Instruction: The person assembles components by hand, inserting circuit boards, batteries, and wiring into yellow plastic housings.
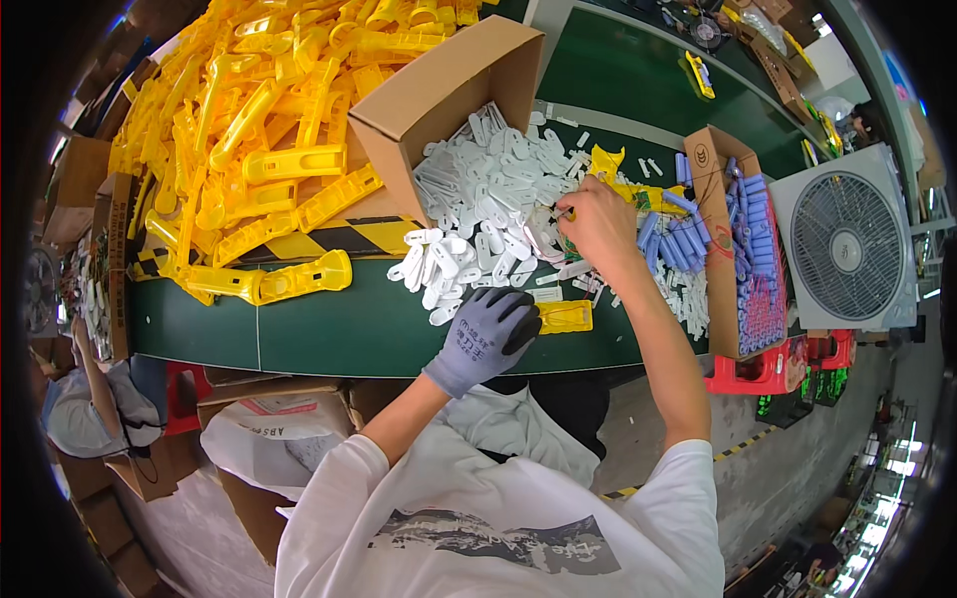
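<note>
My left hand, in a grey glove with black fingertips, is closed on a yellow plastic housing at the table's front edge. The housing's free end sticks out to the right of the glove. Farther up, my bare right hand reaches to the right side of a heap of small white plastic parts. Its fingers are pinched together around something small and dark, with thin wires close by; its kind is not clear. Just beyond that hand lie more yellow housing pieces.
A large pile of yellow housings covers the back left. White parts spill from a tipped cardboard box. To the right, purple cylindrical cells lie beside a cardboard box full of them. A box fan stands far right.
</note>
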{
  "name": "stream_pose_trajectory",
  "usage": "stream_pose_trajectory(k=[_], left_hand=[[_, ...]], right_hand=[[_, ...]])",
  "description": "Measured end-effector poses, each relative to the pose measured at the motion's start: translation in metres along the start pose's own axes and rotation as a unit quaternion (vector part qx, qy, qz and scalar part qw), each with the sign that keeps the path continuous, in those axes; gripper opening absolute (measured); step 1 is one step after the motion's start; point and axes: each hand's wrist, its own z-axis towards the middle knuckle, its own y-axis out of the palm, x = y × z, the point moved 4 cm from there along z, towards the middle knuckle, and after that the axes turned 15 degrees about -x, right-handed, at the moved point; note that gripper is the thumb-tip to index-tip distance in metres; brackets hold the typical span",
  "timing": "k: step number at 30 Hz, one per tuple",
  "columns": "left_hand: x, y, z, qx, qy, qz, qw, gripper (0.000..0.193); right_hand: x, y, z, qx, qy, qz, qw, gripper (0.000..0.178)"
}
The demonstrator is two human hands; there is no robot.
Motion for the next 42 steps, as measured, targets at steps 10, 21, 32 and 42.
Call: stream_pose_trajectory(k=[10,21,32,42], left_hand=[[-0.002,0.034,0.007,0.037,0.035,0.009,0.999,0.023],[-0.027,0.085,0.011,0.341,0.024,0.115,0.933,0.032],[-0.002,0.020,-0.002,0.074,0.015,0.053,0.996,0.026],[-0.039,0.042,0.044,0.026,-0.053,0.067,0.996,0.022]], right_hand=[[0.037,0.004,-0.011,0.061,-0.051,0.087,0.993,0.016],[-0.309,-0.043,-0.142,0.136,-0.627,0.371,0.672,0.023],[-0.350,-0.009,-0.127,-0.175,-0.409,0.197,0.874,0.049],[-0.237,-0.017,-0.109,-0.163,-0.249,0.334,0.894,0.041]])
